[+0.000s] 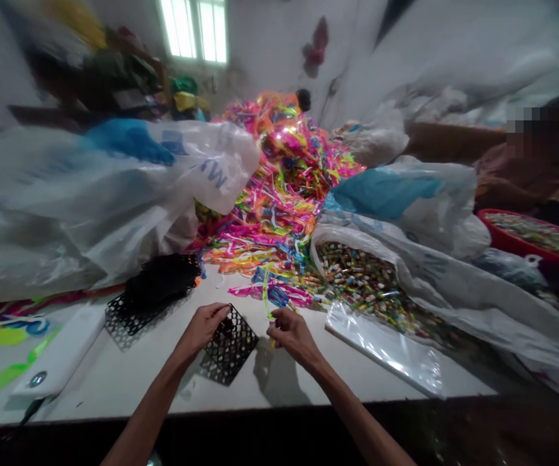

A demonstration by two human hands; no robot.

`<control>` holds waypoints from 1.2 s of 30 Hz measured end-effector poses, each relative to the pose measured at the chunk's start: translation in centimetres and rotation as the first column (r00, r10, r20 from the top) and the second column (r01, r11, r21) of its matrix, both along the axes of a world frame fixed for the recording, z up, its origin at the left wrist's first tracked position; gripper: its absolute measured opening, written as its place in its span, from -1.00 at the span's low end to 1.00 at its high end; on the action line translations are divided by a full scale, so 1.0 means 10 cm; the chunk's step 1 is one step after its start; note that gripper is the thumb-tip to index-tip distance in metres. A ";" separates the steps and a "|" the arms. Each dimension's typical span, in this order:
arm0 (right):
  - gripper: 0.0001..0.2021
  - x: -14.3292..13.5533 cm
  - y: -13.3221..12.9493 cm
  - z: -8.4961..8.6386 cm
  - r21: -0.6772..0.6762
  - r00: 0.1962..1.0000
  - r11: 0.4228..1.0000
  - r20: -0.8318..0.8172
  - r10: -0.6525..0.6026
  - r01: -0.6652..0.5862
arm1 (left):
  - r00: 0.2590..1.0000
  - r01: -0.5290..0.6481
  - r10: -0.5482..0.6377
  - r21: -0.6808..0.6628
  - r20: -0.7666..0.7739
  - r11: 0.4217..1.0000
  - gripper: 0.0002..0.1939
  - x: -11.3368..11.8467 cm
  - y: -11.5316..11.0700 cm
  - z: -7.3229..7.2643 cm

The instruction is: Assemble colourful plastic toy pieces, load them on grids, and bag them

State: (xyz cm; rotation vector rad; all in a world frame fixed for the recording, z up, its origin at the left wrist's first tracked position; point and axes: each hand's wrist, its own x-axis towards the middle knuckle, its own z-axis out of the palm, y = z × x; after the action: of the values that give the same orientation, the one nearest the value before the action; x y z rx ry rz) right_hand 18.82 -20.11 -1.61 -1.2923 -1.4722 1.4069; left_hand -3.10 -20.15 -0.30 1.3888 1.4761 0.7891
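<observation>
My left hand (211, 321) pinches the top corner of a black perforated plastic sheet (233, 353), which hangs tilted just above the white table. To its right, my right hand (289, 329) is closed on a thin yellow-green plastic strip (266, 291). The strip rises upward from the fingertips; a small pale piece shows at the fingers, too small to name. A gap separates the two hands. Beyond them lie loose pink and blue strips (279, 294).
A stack of black perforated sheets (157, 288) and a white box with a cable (65, 349) stand left. Clear plastic sleeves (381, 346) lie right, beside a white sack (352, 233) spilling small colourful pieces (361, 275). Colourful strips (289, 162) pile up behind. A person (526, 168) sits far right.
</observation>
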 end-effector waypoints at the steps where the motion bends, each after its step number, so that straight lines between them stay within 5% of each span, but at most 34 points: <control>1: -0.82 -0.02 0.02 -0.01 -0.008 1.000 1.000 -0.011 0.016 -0.016 | 0.999 0.027 -0.027 0.017 -0.019 0.999 -0.56 0.01 0.08 -0.08; 5: -0.86 -0.07 0.10 -0.10 0.030 0.999 0.999 -0.001 0.046 -0.046 | 0.983 -0.023 0.075 0.290 -0.170 0.957 -0.59 0.04 0.25 -0.24; 8: -0.87 -0.05 0.13 -0.19 0.059 0.999 0.997 0.020 0.043 -0.044 | 0.916 -0.092 0.281 0.529 -0.287 0.844 -0.60 -0.03 0.10 -0.30; 10: -0.89 -0.05 0.15 -0.20 0.043 0.999 0.998 0.020 0.046 -0.047 | 0.842 -0.037 0.337 0.578 -0.422 0.815 -0.63 -0.09 -0.07 -0.38; 15: -0.91 -0.28 0.25 -0.11 0.016 0.995 0.996 -0.037 0.088 -0.088 | 0.693 0.208 0.221 0.484 -0.686 0.850 -0.47 -0.15 -0.34 -0.63; 21: -0.94 -0.80 0.51 -0.09 0.098 0.989 0.985 -0.015 0.147 -0.145 | 0.640 0.228 0.224 0.460 -0.735 0.858 -0.42 -0.12 -0.29 -0.70; 25: -0.94 -0.87 0.61 -0.10 0.216 0.961 0.951 0.213 0.176 -0.222 | 0.640 0.226 0.223 0.458 -0.735 0.860 -0.41 -0.13 -0.30 -0.70; 30: -0.90 -0.94 0.50 -0.07 0.338 0.726 0.813 0.673 0.142 -0.473 | 0.672 0.205 0.180 0.414 -0.719 0.887 -0.46 -0.11 -0.30 -0.65; 33: -0.83 -1.03 0.41 -0.04 0.314 0.597 0.758 0.792 0.123 -0.572 | 0.685 0.191 0.138 0.359 -0.715 0.914 -0.54 -0.09 -0.30 -0.61; 36: -0.79 -0.98 0.41 0.05 0.269 0.559 0.753 0.814 0.156 -0.601 | 0.695 0.174 0.145 0.360 -0.704 0.917 -0.54 -0.08 -0.30 -0.61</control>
State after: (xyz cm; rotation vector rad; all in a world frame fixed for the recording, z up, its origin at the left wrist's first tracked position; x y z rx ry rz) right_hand 8.98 -16.00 -1.13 -1.2596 -2.6544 0.5338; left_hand -3.92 -23.17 -6.41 2.2046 1.9587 0.5618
